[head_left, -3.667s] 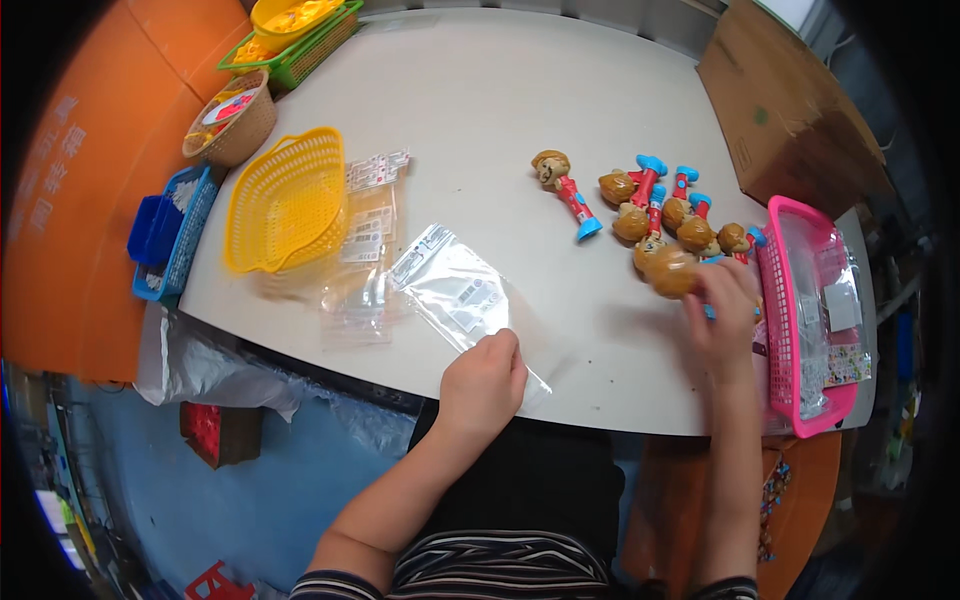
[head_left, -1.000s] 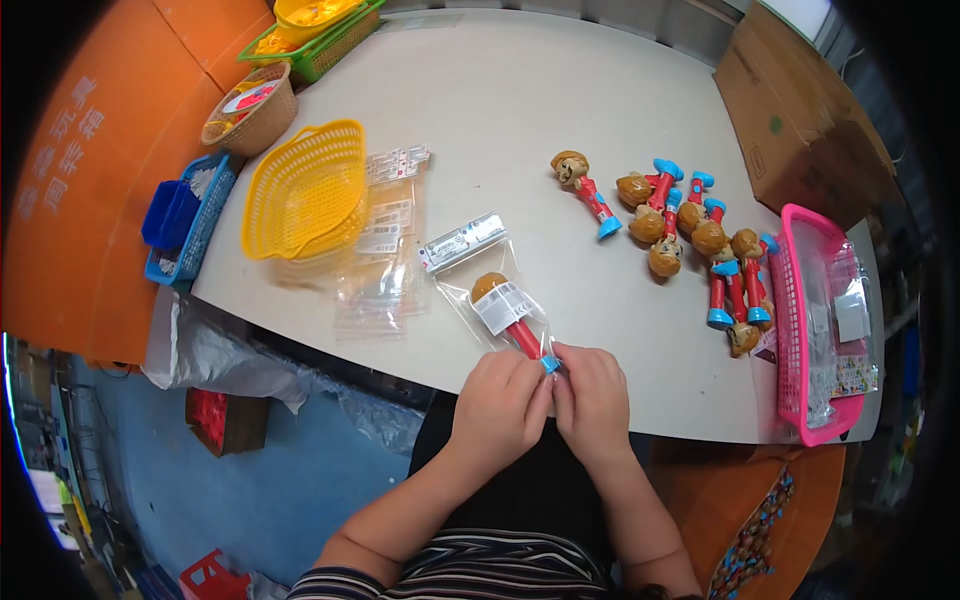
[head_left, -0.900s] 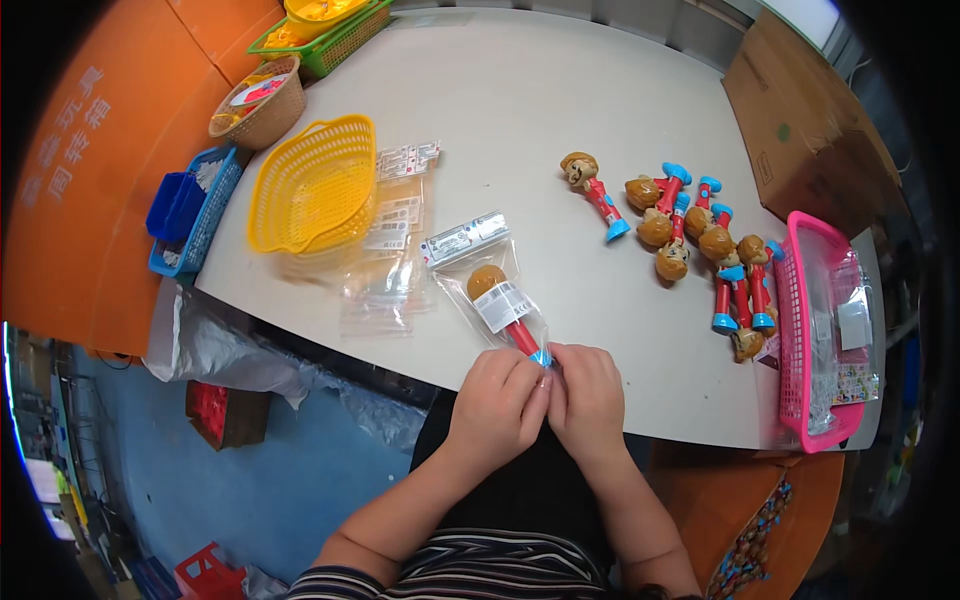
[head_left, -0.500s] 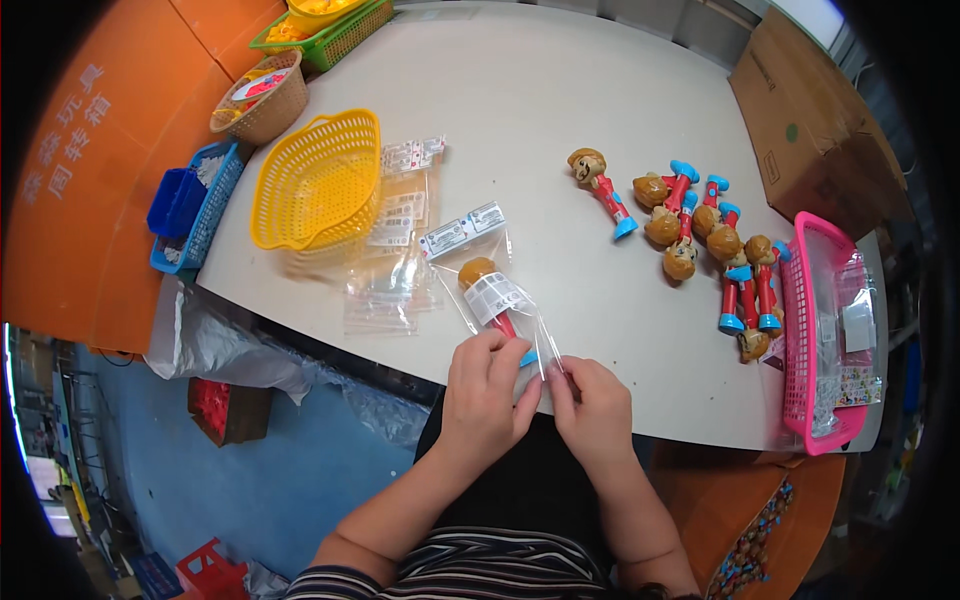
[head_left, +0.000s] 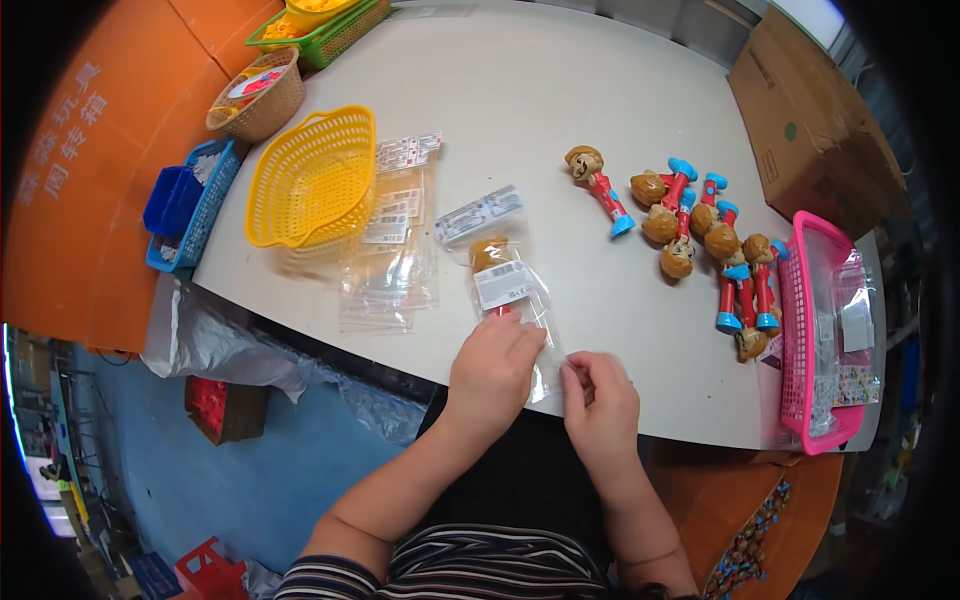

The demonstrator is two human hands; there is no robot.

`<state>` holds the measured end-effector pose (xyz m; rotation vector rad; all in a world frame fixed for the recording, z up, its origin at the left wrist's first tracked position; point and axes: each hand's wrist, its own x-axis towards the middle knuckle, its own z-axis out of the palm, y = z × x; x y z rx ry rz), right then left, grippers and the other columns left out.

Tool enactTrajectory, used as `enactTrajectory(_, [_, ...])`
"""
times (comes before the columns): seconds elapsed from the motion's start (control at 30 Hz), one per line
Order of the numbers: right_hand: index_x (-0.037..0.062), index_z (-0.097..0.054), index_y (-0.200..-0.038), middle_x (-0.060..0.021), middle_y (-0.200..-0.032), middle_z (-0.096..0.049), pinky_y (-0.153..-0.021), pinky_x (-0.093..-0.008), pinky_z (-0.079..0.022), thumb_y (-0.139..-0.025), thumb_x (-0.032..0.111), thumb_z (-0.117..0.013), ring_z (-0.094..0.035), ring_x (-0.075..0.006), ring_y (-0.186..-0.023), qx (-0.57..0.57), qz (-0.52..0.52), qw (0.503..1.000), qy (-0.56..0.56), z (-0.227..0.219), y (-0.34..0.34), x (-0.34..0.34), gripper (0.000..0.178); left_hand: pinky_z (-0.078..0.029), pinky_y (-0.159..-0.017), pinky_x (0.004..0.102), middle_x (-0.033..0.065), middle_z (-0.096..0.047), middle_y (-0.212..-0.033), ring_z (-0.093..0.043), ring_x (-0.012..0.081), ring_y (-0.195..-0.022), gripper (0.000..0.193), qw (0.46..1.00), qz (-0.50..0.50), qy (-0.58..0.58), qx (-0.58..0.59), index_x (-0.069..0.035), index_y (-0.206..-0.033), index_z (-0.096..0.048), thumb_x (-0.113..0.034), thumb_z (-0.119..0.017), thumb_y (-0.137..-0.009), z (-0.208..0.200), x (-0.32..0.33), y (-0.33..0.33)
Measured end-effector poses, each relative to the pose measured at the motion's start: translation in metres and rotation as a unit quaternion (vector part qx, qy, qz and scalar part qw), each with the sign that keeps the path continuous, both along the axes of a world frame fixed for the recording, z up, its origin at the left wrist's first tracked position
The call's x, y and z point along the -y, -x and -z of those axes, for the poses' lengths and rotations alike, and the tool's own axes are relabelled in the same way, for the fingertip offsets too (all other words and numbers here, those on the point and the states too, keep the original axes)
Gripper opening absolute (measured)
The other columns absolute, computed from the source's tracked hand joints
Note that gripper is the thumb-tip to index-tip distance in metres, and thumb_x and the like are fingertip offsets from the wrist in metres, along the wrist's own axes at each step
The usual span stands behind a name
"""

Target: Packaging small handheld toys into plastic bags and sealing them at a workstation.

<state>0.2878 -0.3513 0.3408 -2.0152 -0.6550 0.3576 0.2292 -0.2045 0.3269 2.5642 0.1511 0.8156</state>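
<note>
A toy figure [head_left: 490, 253] with a brown head lies inside a clear plastic bag [head_left: 533, 270] at the front edge of the table. The bag carries a printed header [head_left: 480, 215] and a white label [head_left: 503, 285]. My left hand [head_left: 492, 375] is closed over the figure's lower part through the film, hiding its legs. At the bag's lower right edge, my right hand [head_left: 603, 400] has its fingers curled and thumb and forefinger together; what lies between them cannot be made out. Left of them, several flat clear bags [head_left: 392, 260] lie stacked.
A yellow basket [head_left: 312, 180] stands at the left, beyond it a tan basket [head_left: 262, 100] and a blue basket [head_left: 205, 210]. Several toy figures [head_left: 603, 195] lie on the table [head_left: 480, 110] at right, near a pink basket [head_left: 797, 350] and a cardboard box [head_left: 800, 120].
The bagged figure has shifted slightly right and lies flatter. My left hand has moved a little to the right, over its lower part. My right hand has drawn slightly away from the left.
</note>
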Motion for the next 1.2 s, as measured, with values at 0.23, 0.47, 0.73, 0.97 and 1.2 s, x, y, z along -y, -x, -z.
enactTrajectory(0.23, [0.0056,-0.070,-0.089,-0.0221,-0.133,-0.048,-0.096,-0.0461,-0.040,-0.070,0.004,-0.077,-0.045,-0.0398,-0.116,0.391,0.022,0.920,0.027,0.010,0.025,-0.013,0.020,-0.052,-0.085,0.0365,0.0129,-0.064,-0.102,-0.063,0.0308,-0.097,0.028,0.982,-0.026,0.182,0.035,-0.001,-0.104,-0.064,-0.004,-0.073,-0.078,-0.020,-0.005,0.005])
enactTrajectory(0.47, [0.0068,-0.071,-0.097,-0.0227,-0.142,-0.040,-0.105,-0.0566,-0.029,-0.070,0.017,-0.081,-0.034,-0.0434,-0.127,0.375,0.046,0.920,0.105,0.006,0.014,-0.029,0.030,-0.053,-0.082,0.0300,0.0175,-0.048,-0.124,-0.059,0.0181,-0.101,0.058,0.857,-0.160,0.486,0.053,0.001,-0.137,-0.034,-0.004,-0.064,-0.089,0.004,-0.024,0.008])
enactTrajectory(0.73, [0.0057,-0.071,-0.099,-0.0208,-0.146,-0.037,-0.102,-0.0706,-0.021,-0.070,0.026,-0.083,-0.028,-0.0460,-0.135,0.306,0.054,0.939,0.146,-0.001,0.007,-0.047,0.037,-0.054,-0.072,0.0260,0.0187,-0.062,-0.107,-0.067,0.0173,-0.088,0.069,0.763,-0.080,0.640,-0.050,0.003,-0.144,-0.021,0.001,-0.062,-0.089,-0.002,-0.026,-0.011])
enactTrajectory(0.97, [0.0064,-0.073,-0.094,-0.0201,-0.148,-0.035,-0.106,-0.0703,-0.015,-0.080,0.015,-0.071,-0.021,-0.0475,-0.138,0.260,0.038,0.964,0.030,0.009,-0.002,-0.038,0.016,-0.056,-0.074,0.0280,0.0189,-0.067,-0.105,-0.068,0.0193,-0.091,0.071,0.662,-0.034,0.746,-0.060,0.006,-0.142,-0.024,-0.012,-0.069,-0.090,-0.008,-0.030,-0.008])
enactTrajectory(1.2, [0.0053,-0.074,-0.100,-0.0218,-0.153,-0.031,-0.115,-0.0530,-0.014,-0.088,0.010,-0.063,-0.013,-0.0451,-0.142,0.140,0.015,0.990,-0.033,0.005,-0.007,-0.016,0.017,-0.055,-0.089,0.0374,0.0230,-0.060,-0.121,-0.064,0.0277,-0.108,0.048,0.522,0.111,0.843,-0.065,0.006,-0.137,-0.037,-0.011,-0.055,-0.096,0.000,-0.027,-0.019])
